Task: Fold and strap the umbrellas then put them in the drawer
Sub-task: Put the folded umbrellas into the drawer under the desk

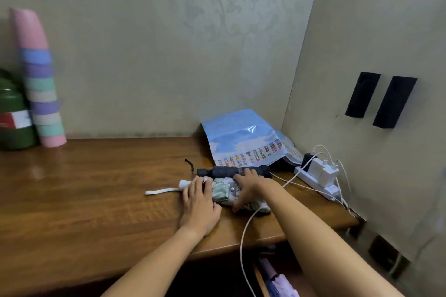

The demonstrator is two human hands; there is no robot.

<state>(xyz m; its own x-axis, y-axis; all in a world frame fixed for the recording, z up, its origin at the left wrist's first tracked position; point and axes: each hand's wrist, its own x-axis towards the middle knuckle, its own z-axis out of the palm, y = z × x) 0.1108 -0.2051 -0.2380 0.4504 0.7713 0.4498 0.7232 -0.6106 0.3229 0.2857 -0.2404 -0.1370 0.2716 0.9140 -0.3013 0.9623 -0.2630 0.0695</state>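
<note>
A brown wooden desk with a glossy grain fills the lower half of the view, pushed into a corner where two pale walls meet; the back wall carries a faint floral pattern, and the side wall has two black rectangular pads stuck to it. On the desk near its right end lies a folded pale patterned umbrella, its white handle pointing left with a white wrist loop trailing flat on the wood. The left hand rests on the umbrella's handle end, fingers laid over it and gently bent. The right hand grips the bundled canopy, fingers curled over the far side and thumb on the near side, beside a white strap with a snap. Just behind, touching or nearly so, lies a dark folded umbrella. A blue plastic bag printed with flags leans in the corner, and a white power strip with chargers and white cables sits at the right edge. At far left stand a stack of pastel cups and a green flask. Below the desk edge, a lilac umbrella lies in an open drawer.
</note>
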